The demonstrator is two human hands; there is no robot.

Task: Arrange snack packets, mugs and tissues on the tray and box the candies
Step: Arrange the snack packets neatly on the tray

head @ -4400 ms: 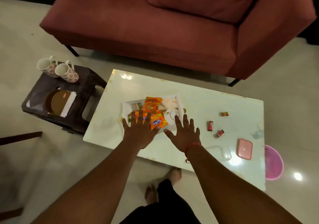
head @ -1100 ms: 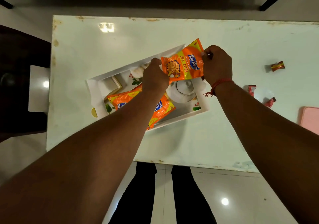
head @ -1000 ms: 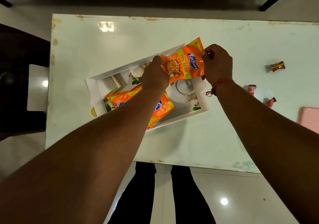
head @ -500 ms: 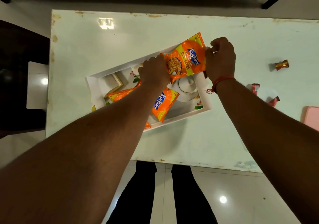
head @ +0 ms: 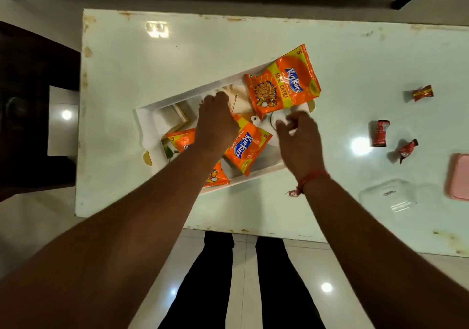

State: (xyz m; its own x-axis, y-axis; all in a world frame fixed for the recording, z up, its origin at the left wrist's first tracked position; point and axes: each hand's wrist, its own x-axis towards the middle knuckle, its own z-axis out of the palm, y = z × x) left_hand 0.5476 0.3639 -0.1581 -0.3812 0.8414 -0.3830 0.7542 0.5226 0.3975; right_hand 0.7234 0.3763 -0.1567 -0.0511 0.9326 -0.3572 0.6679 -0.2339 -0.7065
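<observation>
Top Kurkure packet [head: 281, 83] lies free on tray [head: 148, 115] far-right corner, overhanging rim; left hand [head: 215, 123] loosely curled over 2nd packet [head: 245, 148], grip state can't tell, right hand [head: 299, 141] apart, empty; packets prob light, slick, crinkly w/ fragile contents, so pinch sealed edges.

orange snack packets [head: 282, 85] on white tray [head: 148, 120]; candies [head: 379, 133] beside.

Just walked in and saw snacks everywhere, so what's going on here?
A person is arranging orange snack packets in a white rectangular tray on a pale table. One packet lies across the tray's far corner, held by neither hand. The left hand is over the other packets; the right hand hovers open. Three red wrapped candies lie loose beside a clear plastic box.
</observation>
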